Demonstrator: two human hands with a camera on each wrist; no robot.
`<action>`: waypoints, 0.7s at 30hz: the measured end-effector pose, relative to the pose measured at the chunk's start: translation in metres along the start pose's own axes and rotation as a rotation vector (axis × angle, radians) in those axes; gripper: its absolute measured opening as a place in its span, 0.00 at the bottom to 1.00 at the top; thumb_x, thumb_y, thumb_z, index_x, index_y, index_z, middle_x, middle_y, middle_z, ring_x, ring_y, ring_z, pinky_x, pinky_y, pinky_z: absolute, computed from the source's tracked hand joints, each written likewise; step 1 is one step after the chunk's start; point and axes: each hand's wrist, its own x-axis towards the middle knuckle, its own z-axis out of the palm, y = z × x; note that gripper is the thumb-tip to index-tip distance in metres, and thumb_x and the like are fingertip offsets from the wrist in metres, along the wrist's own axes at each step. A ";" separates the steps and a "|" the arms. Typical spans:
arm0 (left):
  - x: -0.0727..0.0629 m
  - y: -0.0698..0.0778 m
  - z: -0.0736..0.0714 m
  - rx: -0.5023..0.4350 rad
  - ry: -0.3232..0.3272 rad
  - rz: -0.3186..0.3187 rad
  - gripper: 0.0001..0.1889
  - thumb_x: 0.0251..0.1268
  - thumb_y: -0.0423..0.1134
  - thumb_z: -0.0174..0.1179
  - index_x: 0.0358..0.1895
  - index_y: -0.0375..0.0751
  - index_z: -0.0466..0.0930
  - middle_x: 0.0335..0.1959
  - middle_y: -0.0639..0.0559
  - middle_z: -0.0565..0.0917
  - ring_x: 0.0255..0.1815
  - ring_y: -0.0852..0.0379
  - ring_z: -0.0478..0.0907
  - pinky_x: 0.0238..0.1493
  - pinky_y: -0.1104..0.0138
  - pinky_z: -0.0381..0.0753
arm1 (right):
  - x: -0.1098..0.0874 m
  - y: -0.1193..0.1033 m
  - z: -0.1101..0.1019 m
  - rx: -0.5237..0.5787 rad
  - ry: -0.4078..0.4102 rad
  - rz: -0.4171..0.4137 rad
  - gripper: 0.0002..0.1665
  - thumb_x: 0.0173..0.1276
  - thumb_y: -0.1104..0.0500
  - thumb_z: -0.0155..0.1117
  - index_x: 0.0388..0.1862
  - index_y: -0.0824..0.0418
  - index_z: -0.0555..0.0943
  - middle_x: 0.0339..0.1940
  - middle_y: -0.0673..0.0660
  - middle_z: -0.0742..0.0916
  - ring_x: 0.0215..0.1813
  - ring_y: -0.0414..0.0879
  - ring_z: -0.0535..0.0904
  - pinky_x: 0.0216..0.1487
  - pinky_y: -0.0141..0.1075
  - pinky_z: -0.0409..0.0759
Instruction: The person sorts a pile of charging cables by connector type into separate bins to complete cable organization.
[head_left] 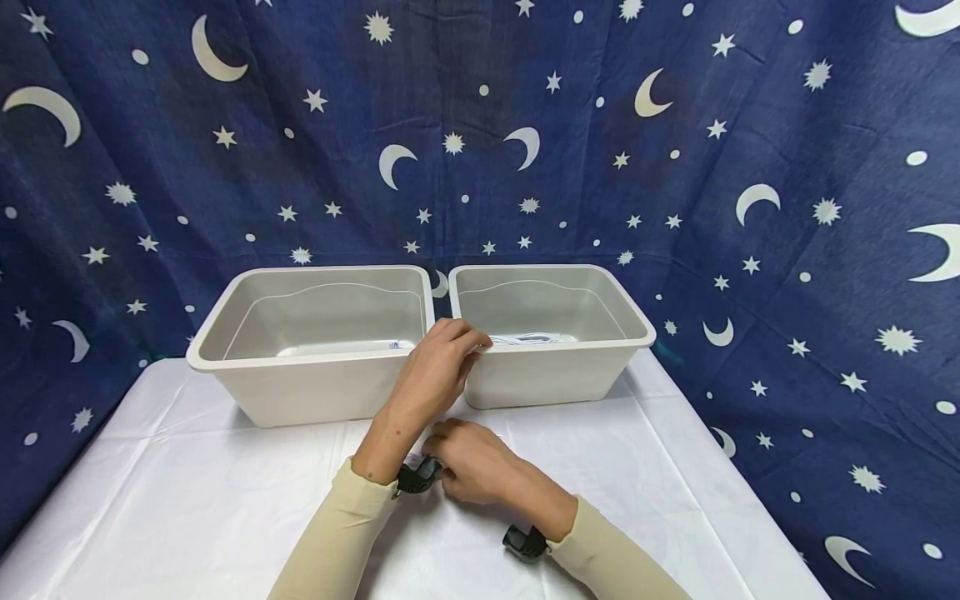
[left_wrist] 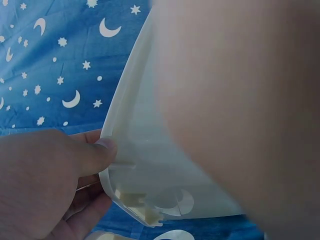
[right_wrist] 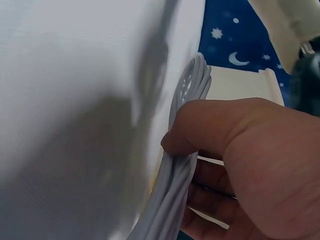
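My left hand [head_left: 442, 358] grips the near-left corner of the right-hand plastic bin [head_left: 543, 375]. In the left wrist view, the thumb [left_wrist: 104, 150] lies on the inner side of the rim and the fingers on the outer side. Below it in the head view, over the white cloth, is my right hand [head_left: 480, 462]. It pinches a coiled bundle of pale grey cable [right_wrist: 187, 172] between thumb and fingers, as the right wrist view shows; the hand hides this bundle in the head view. More white cable [head_left: 528, 338] lies inside the right-hand bin.
A second light grey bin [head_left: 300, 392] stands at the left, with a small blue-marked item [head_left: 395, 344] partly visible inside. Both bins sit on a table with a white cloth [head_left: 150, 500]. Behind hangs a blue curtain [head_left: 465, 225] with moons and stars.
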 end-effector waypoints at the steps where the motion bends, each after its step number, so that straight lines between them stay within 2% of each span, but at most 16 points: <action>1: 0.000 0.000 0.000 0.001 -0.001 0.001 0.13 0.71 0.27 0.66 0.52 0.46 0.88 0.47 0.56 0.85 0.54 0.52 0.78 0.61 0.61 0.78 | 0.000 0.001 -0.003 -0.004 -0.004 0.006 0.15 0.49 0.63 0.74 0.37 0.51 0.85 0.37 0.46 0.83 0.40 0.43 0.81 0.40 0.35 0.79; 6: 0.001 0.000 0.000 0.003 0.001 0.006 0.12 0.72 0.27 0.66 0.52 0.46 0.88 0.48 0.55 0.85 0.53 0.52 0.78 0.61 0.61 0.78 | -0.001 0.006 -0.017 -0.014 -0.035 0.037 0.15 0.49 0.62 0.73 0.36 0.50 0.85 0.38 0.47 0.83 0.41 0.44 0.82 0.40 0.37 0.80; 12: 0.000 0.000 0.000 0.003 0.007 0.009 0.13 0.72 0.27 0.65 0.52 0.46 0.88 0.47 0.55 0.85 0.53 0.52 0.78 0.60 0.61 0.79 | -0.005 0.015 -0.030 0.037 -0.049 0.040 0.14 0.47 0.65 0.72 0.32 0.50 0.82 0.36 0.45 0.83 0.37 0.42 0.79 0.35 0.36 0.77; 21: 0.000 -0.001 0.000 0.001 0.032 0.035 0.12 0.70 0.26 0.67 0.51 0.45 0.88 0.46 0.54 0.86 0.52 0.50 0.79 0.58 0.61 0.79 | -0.017 0.028 -0.055 0.099 0.012 0.068 0.20 0.45 0.68 0.71 0.38 0.50 0.87 0.34 0.45 0.81 0.35 0.40 0.74 0.36 0.35 0.74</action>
